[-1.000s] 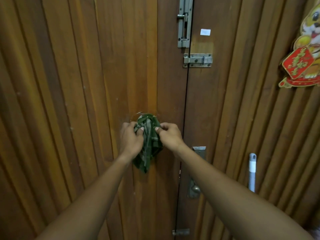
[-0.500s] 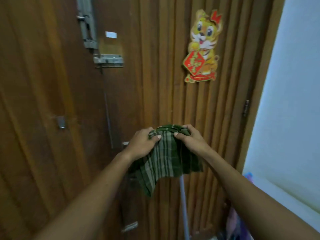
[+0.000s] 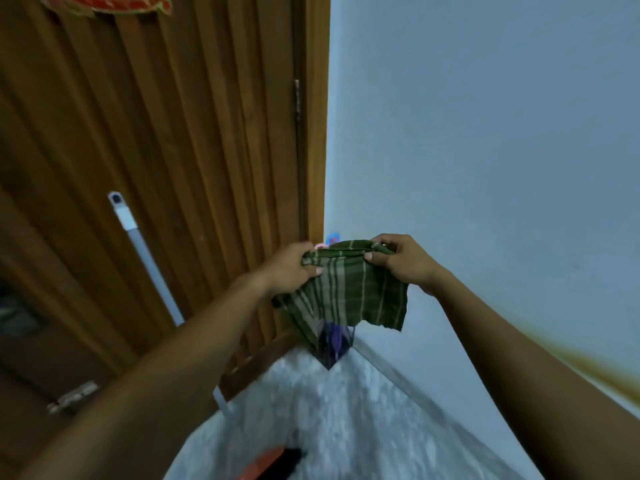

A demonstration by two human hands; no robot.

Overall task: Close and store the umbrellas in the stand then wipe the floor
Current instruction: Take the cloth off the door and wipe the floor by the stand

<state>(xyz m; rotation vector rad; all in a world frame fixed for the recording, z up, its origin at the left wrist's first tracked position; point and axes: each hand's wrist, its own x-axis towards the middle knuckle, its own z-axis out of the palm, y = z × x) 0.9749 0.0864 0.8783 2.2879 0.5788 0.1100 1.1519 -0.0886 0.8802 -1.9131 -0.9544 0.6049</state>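
Head view | grip: left hand and right hand pinch top edge of green striped cloth | tip: lower it spread onto floor

Counted: one left hand, one right hand, one cloth. One pole against the door, one stand right of it; umbrellas inside uncountable.
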